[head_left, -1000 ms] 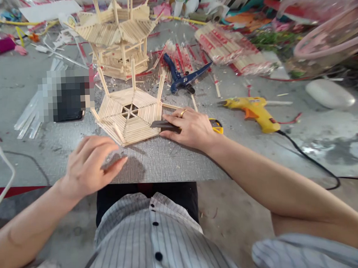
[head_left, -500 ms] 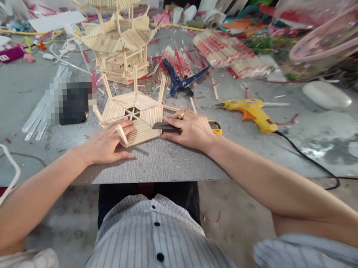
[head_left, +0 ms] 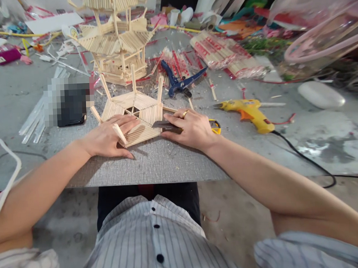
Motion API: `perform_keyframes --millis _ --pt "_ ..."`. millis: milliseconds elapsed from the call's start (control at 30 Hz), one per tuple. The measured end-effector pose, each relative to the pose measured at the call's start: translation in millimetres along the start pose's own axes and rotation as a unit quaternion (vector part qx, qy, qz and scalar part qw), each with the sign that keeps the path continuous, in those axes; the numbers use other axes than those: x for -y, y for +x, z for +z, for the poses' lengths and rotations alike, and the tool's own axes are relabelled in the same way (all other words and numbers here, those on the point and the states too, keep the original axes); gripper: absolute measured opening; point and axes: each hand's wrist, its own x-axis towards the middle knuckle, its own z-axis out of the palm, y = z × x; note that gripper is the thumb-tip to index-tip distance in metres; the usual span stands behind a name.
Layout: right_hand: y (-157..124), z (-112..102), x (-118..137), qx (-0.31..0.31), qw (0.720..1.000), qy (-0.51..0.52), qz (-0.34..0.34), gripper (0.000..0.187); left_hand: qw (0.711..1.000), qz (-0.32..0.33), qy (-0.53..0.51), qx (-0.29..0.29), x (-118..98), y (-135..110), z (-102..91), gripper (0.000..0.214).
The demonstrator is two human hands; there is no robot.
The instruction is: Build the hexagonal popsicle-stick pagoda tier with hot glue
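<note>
A hexagonal wooden stick panel (head_left: pixel 150 114) lies on the table, with short stick posts rising from its corners and a small open hub in its middle. My left hand (head_left: pixel 106 137) rests flat on the near left side of it, fingers stretched out around a tilted post and thumb apart on the tabletop. In my right hand (head_left: pixel 195 129) is a utility knife (head_left: pixel 170 127), its blade pointing left over the panel's right edge. The knife's yellow end (head_left: pixel 216 126) sticks out behind the hand; my palm hides its middle.
Behind the panel stands a tiered stick pagoda (head_left: pixel 115 42). Blue cutting pliers (head_left: pixel 181 84), bagged sticks (head_left: pixel 213 49) and a corded yellow glue gun (head_left: pixel 252 109) lie to the right. Leftward are a dark phone (head_left: pixel 72 109) and clear glue sticks (head_left: pixel 34 120).
My left hand has slid slightly forward and right on the panel, its fingers reaching nearer the hub. The right hand and knife hold almost still. The view has shifted a little.
</note>
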Motion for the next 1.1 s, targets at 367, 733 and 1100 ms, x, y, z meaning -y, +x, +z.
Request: perform_keyframes --millis 367,733,1100 --pt "-1.6 -5.5 2.7 -0.047 0.999 -0.008 0.024 0.067 0.993 0.009 0.037 -0.109 1.9 1.0 12.0 0.081" --pt "1.4 -12.7 4.0 0.039 0.997 -0.034 0.054 0.071 0.988 -0.008 0.010 -0.156 -0.6 -0.9 11.7 0.066" --pt "8.3 -21.7 18.7 0.126 0.983 -0.088 0.104 0.077 0.976 0.041 0.031 -0.210 0.9 2.4 18.6 0.066"
